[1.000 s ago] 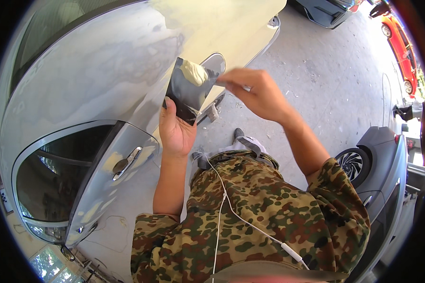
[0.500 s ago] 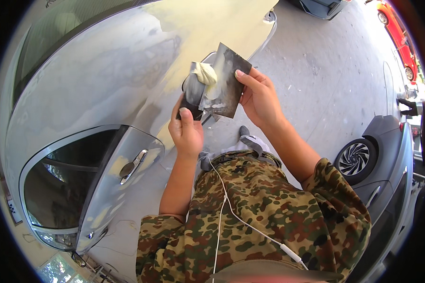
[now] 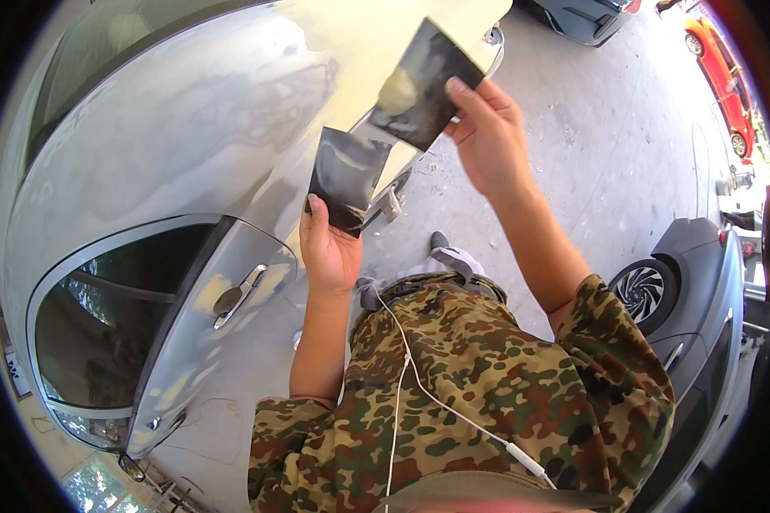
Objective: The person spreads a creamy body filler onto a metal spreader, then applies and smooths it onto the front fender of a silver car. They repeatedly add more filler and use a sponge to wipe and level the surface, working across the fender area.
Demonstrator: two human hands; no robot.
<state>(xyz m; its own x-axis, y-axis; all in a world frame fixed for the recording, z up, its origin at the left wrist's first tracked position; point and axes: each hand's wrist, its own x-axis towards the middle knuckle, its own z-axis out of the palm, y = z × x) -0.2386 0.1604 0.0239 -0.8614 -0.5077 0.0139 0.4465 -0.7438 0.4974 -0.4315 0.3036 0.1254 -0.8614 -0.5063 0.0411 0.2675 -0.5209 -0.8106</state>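
Observation:
My left hand is closed on the lower end of a dark, flat filler spreader, its face smeared grey with a little pale paste. Higher and to the right, my right hand pinches a second dark spreader, thumb on its face. A lump of pale yellow body filler sits near that spreader's left edge. The two spreaders are apart. Behind them lies the silver car's body panel, coated with broad pale yellow filler patches and sanded grey areas.
The silver car's side window and door handle are at the left. A grey car stands close on my right, a dark car at the top, a red car far right. White earphone cord hangs over my shirt.
My right hand has moved up and away from the left, carrying its spreader. The filler lump, earlier on the left spreader, is now on the right one.

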